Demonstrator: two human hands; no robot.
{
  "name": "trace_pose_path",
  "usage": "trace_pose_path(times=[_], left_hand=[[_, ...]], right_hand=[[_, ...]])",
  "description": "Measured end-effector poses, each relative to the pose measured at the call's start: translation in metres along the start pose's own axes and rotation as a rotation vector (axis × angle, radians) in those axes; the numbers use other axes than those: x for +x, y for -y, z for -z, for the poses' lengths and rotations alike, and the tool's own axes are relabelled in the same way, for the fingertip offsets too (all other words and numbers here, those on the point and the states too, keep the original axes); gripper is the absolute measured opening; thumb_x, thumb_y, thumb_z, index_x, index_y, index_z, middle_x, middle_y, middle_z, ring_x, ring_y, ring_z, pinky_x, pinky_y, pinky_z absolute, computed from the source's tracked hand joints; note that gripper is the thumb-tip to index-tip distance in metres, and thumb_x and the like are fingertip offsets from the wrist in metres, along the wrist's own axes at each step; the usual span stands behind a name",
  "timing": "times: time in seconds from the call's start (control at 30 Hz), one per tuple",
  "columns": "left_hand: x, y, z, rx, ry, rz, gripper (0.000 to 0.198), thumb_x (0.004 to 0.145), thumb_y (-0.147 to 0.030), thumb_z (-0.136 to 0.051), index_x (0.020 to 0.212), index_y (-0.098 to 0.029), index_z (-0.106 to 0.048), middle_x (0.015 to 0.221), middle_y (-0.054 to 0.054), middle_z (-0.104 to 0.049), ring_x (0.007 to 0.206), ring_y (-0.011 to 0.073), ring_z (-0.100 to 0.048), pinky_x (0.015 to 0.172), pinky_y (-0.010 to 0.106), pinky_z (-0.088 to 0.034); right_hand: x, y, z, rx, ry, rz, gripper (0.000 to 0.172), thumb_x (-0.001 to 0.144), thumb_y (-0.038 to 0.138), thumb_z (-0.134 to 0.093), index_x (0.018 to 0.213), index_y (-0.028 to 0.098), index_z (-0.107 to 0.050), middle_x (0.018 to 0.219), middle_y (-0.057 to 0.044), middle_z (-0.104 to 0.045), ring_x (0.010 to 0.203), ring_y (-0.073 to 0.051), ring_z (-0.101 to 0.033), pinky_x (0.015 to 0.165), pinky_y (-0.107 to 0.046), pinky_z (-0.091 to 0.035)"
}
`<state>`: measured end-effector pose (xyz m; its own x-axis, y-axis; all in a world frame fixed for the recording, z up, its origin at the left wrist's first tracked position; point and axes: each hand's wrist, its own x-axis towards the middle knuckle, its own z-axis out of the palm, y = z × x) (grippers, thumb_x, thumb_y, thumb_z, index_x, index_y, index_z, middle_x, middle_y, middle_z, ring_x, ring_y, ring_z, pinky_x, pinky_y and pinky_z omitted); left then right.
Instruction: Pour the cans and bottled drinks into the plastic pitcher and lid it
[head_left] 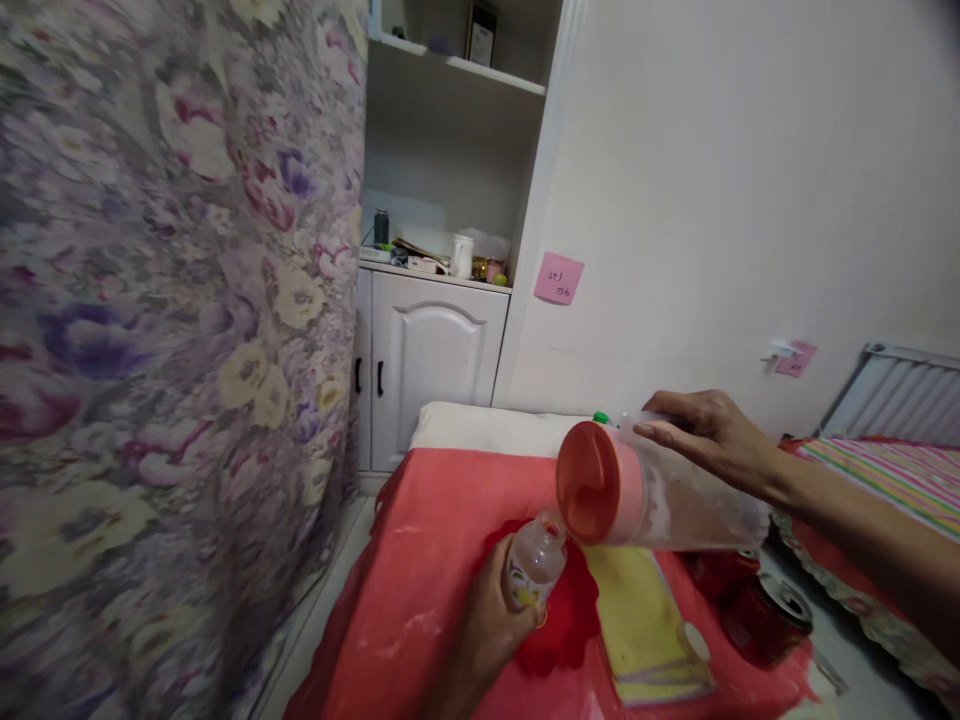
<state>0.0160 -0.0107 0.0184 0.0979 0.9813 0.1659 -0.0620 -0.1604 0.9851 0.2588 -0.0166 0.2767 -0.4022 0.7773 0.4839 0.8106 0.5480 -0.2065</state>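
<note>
My left hand is wrapped round a small clear bottle with a printed label, its uncapped mouth facing up. My right hand grips the handle of a clear plastic pitcher. The pitcher lies tipped almost on its side, and its red lid is close beside the bottle's mouth. Cloudy liquid or wetness shows inside the pitcher; whether anything flows across I cannot tell. Below the bottle is a red scalloped dish, partly hidden by my left hand.
Red cloth covers the table. A yellow cloth with a white round cap lies right of the dish. Red drink cans stand at the right edge. A floral curtain hangs left; a white cabinet stands behind.
</note>
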Motion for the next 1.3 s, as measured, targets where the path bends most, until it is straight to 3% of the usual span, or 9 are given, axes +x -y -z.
trace_pose_path(times=[0.87, 1.3], left_hand=[[-0.0012, -0.0022, 0.0012, -0.009, 0.037, 0.004, 0.073, 0.056, -0.012, -0.076, 0.127, -0.021, -0.064, 0.124, 0.01, -0.074, 0.118, 0.0328, -0.066, 0.097, 0.041, -0.055], [-0.0009, -0.001, 0.0007, 0.024, 0.008, -0.022, 0.074, 0.053, -0.008, -0.072, 0.125, -0.022, -0.065, 0.126, 0.009, -0.074, 0.117, 0.0318, -0.067, 0.099, 0.04, -0.055]], right_hand=[[0.0032, 0.0046, 0.0005, -0.005, 0.031, 0.011, 0.045, 0.096, 0.058, -0.049, 0.073, 0.021, -0.059, 0.058, 0.004, -0.047, 0.053, -0.012, -0.042, 0.052, -0.029, -0.031], [0.0039, 0.0019, -0.0019, -0.017, 0.056, 0.031, 0.045, 0.098, 0.057, -0.048, 0.078, 0.019, -0.062, 0.06, 0.003, -0.053, 0.055, -0.012, -0.047, 0.053, -0.028, -0.033]])
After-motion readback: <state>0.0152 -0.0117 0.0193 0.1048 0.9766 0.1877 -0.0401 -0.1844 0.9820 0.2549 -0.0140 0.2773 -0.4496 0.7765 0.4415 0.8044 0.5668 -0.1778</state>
